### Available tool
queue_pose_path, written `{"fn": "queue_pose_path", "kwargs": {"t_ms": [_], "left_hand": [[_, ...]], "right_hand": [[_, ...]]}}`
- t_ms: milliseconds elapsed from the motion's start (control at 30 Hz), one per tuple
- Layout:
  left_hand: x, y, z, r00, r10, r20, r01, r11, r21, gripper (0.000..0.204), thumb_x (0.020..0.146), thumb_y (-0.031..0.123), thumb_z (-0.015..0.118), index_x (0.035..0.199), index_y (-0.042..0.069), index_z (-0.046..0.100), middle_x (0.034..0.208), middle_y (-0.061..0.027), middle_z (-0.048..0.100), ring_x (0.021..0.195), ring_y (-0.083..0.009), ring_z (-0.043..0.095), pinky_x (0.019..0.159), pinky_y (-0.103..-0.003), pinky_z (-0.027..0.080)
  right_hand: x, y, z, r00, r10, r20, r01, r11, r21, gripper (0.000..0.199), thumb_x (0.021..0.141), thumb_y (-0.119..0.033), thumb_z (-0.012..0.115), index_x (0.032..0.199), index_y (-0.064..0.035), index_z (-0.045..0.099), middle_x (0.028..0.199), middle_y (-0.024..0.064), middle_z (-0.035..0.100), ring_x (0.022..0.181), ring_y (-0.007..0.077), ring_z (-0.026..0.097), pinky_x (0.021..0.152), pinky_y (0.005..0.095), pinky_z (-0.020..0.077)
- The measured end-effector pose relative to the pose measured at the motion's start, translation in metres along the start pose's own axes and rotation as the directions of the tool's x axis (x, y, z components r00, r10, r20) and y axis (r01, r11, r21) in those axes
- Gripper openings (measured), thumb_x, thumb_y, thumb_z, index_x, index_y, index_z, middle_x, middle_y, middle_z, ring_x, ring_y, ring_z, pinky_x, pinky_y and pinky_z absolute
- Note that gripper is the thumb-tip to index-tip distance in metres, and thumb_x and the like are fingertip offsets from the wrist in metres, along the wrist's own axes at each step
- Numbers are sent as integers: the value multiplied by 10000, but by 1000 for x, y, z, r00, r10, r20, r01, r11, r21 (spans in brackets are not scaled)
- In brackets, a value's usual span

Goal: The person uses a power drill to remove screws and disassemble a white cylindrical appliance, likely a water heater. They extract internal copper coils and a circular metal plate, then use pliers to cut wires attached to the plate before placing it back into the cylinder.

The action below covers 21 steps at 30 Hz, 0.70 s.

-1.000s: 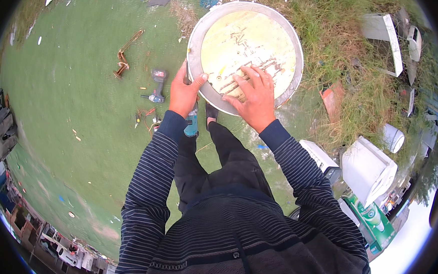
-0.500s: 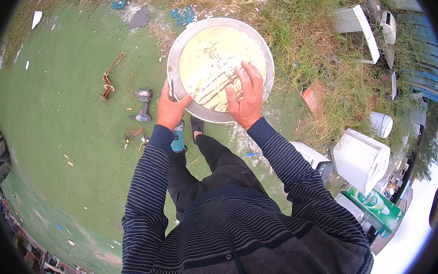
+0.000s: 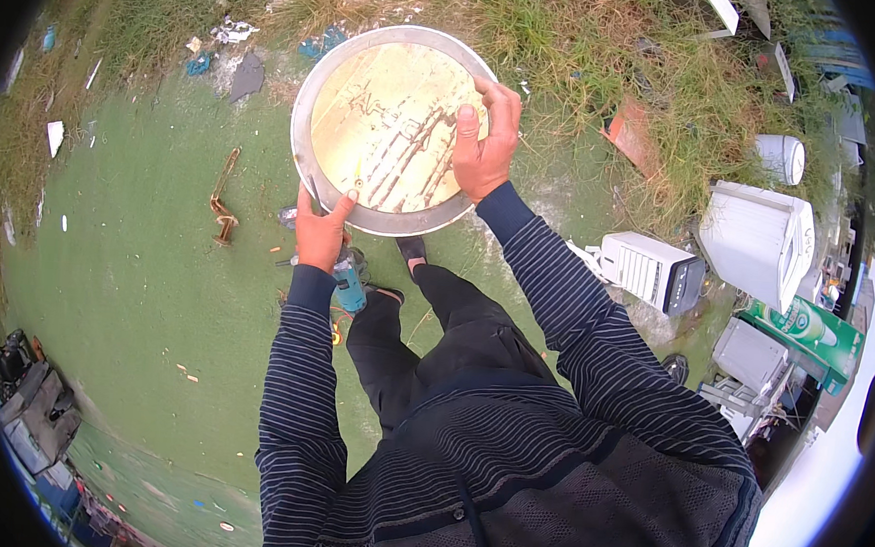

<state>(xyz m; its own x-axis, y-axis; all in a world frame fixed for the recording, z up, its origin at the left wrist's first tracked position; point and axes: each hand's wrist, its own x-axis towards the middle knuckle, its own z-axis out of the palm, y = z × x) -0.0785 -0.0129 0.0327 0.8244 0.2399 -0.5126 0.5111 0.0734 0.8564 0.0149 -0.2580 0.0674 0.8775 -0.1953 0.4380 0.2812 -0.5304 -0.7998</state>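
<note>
Held out before me is a round pan-like disc with a wide grey metal rim; its pale yellow face carries dark brown streaks. My left hand grips the rim at the lower left, thumb on top. At the right edge my right hand holds the disc, its thumb over the face and its fingers by the rim. Just below my left hand, a teal power tool stands or lies near my foot. A cordless drill is mostly hidden behind the disc and that hand.
A rusty bent metal piece lies on the green ground at left. To the right are a white appliance, a large white box, a white bucket and a reddish board amid dry grass.
The disc has shifted left and slightly up in view, with both hands on it. My right hand has moved from over the streaked face to the right rim.
</note>
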Motion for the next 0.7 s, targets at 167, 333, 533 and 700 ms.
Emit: {"fn": "queue_pose_path", "kwargs": {"t_ms": [167,333,533,700], "left_hand": [[-6,0,-3,1000,-21,4,21,1000,0,698,885,191,807,1451,32,431,942,-77,692,500,-91,530,426,-260,425],[-1,-5,-2,999,-46,18,46,999,6,855,878,159,811,1568,72,314,1006,-116,721,544,-115,560,416,-276,421],[-7,-9,-7,999,-47,-16,46,999,-6,863,890,193,806,1576,73,298,1042,-135,710,557,-120,571,424,-272,433],[4,-12,4,1000,-7,-23,6,1000,-30,822,917,226,783,1571,64,313,988,-111,695,550,-117,559,419,-281,439]], "right_hand": [[-10,-8,14,911,-298,287,372,893,-253,545,952,-322,662,1382,-20,517,1374,226,518,1346,402,442,1131,529,331],[-11,15,9,929,-198,313,239,966,-98,527,958,-299,648,1379,-5,530,1391,240,513,1333,431,448,1135,515,345],[-11,-7,-29,971,-232,56,238,954,-183,516,1012,-333,570,1368,38,528,1360,261,519,1287,423,468,1115,510,353],[-16,-14,9,916,-340,212,377,912,-165,510,1008,-350,569,1350,26,538,1382,238,512,1320,410,457,1136,540,323]]}}
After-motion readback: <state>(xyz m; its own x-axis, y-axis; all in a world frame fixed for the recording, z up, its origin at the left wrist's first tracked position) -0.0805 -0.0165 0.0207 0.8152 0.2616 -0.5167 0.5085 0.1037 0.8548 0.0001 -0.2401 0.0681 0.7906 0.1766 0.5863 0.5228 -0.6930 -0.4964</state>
